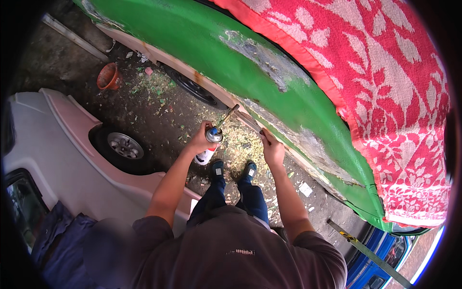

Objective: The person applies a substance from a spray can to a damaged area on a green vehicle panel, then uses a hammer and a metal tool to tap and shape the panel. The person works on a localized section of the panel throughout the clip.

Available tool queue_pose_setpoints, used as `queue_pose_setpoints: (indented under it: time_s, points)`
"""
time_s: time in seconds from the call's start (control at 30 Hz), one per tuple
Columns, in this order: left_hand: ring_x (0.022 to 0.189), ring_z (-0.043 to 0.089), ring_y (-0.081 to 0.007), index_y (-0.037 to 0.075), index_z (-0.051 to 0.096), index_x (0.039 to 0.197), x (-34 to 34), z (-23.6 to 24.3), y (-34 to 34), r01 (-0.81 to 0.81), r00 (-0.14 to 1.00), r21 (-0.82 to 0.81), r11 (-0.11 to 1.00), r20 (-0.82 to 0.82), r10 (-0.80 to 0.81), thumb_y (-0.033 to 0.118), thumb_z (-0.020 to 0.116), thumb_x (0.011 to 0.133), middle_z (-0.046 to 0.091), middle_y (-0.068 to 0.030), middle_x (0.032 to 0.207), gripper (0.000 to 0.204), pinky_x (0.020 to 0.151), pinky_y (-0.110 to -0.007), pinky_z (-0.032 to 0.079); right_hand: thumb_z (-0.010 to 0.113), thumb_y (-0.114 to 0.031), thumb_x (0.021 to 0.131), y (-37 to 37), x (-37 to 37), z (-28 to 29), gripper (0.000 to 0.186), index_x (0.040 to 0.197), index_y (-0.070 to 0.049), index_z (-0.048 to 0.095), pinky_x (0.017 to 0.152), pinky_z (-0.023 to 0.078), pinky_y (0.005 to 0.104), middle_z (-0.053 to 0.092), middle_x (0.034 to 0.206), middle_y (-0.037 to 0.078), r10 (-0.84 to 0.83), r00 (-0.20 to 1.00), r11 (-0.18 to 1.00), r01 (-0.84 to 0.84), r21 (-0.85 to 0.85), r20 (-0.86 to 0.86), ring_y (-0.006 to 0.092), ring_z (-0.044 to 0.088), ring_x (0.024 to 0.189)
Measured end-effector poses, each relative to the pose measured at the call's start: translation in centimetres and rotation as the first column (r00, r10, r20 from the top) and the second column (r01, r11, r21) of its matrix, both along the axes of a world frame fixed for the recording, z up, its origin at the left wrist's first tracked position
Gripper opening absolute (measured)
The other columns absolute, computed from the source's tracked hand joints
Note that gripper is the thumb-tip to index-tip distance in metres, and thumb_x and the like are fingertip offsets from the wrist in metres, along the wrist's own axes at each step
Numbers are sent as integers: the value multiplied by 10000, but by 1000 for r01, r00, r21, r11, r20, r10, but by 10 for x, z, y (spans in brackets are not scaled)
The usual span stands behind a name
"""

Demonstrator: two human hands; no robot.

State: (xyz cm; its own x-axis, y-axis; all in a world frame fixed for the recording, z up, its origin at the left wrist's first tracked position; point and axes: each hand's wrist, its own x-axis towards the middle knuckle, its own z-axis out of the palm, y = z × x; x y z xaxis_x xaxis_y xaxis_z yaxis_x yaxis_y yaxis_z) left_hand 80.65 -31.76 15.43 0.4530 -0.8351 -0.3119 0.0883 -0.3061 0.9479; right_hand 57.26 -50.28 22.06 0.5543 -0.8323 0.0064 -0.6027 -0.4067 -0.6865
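Note:
My left hand [198,141] is closed round a gas torch: a white and red canister [206,155] with a blue knob and a brass-coloured burner tube [226,118]. The tube points up and right, its tip close to the lower side of a green car body [274,108]. Pinched in my right hand [273,148] is a thin, dark, scraper-like tool [254,123], held against or just beside that side. Its far end is hard to make out. Patches of green paint are gone there, baring rough grey surface [308,139]. No flame shows at the burner.
Paint flakes [240,144] litter the ground round my shoes. On the left stands a pale car [72,144] with its wheel [124,146] near me. An orange bucket [109,77] sits farther off. A red patterned cloth [365,72] covers the green car's top; a blue vehicle [370,262] is behind right.

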Motion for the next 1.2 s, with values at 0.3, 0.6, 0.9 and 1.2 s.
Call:
queue_pose_setpoints:
  time_s: [0.3, 0.6, 0.9, 1.2]
  points:
    - [1070, 529, -184, 128, 358, 1197, -5, 4, -3, 34, 999, 33, 999, 0, -34, 20, 820, 611, 520, -68, 1141, 754, 933, -357, 443, 668, -215, 890, 1, 0, 2, 270, 1152, -164, 707, 771, 550, 384, 711, 1008, 153, -15, 994, 999, 11, -46, -105, 299, 693, 907]
    - [1042, 555, -199, 130, 365, 1176, 2, 3, 9, 5, 1000, 11, 1000, 10, -5, 66, 847, 604, 552, -77, 1095, 751, 897, -360, 459, 662, -211, 892, -1, 10, 11, 285, 1165, -136, 696, 788, 529, 374, 707, 983, 155, 12, 997, 1000, -13, 6, 70, 313, 685, 893]
    - [1036, 547, -183, 121, 373, 1187, 6, -1, 16, -32, 998, 24, 999, 49, 31, 37, 832, 603, 560, -70, 1091, 748, 915, -348, 444, 653, -260, 901, 6, 7, 24, 277, 1151, -151, 702, 799, 524, 387, 691, 986, 186, -33, 998, 999, 31, 43, 59, 352, 670, 911]
    - [994, 563, -175, 123, 388, 1161, 22, 0, 14, -89, 994, -56, 994, -67, 85, 65, 851, 617, 565, -55, 1069, 717, 877, -353, 467, 638, -265, 909, 5, 11, 4, 280, 1160, -157, 700, 784, 527, 399, 692, 963, 191, 16, 998, 999, -14, -40, 60, 355, 668, 881]
